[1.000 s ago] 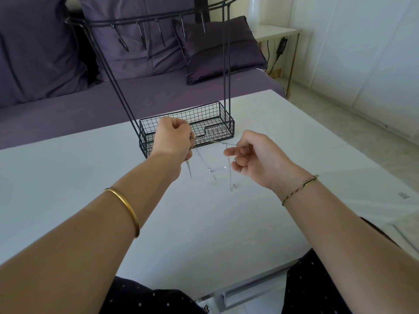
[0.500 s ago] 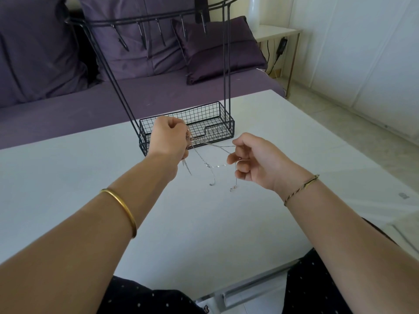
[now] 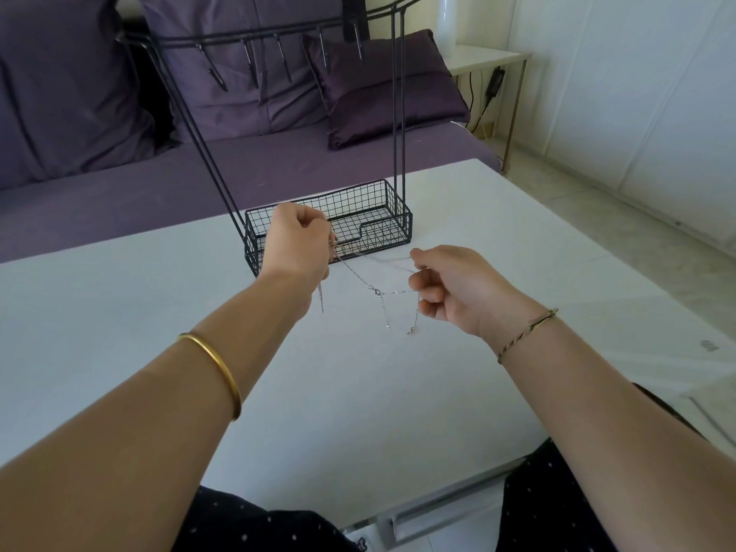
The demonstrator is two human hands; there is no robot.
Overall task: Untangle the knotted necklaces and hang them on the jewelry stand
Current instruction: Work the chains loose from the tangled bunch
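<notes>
Necklaces: thin silver chains point(image 3: 354, 272) hang in the air between both hands, above the table point(image 3: 358, 412) and just in front of the jewelry stand point(image 3: 398, 113); loose ends dangle toward the tabletop.
Left hand: the left hand point(image 3: 296, 243) is curled, pinching a bunch of chain at its fingertips.
Right hand: the right hand point(image 3: 454, 288) pinches an upper strand between thumb and forefinger; its lower curled fingers hold a strand running level from a clasp point(image 3: 375, 291).
Room: the stand's basket point(image 3: 406, 229) sits right behind the left hand; the table's right and near edges lie well apart from both hands.
Change: a second ago the strands hung straight down; now one is drawn sideways.
Hard to see: knot and chain count are too fine to tell; the stand's top is cut off.
</notes>
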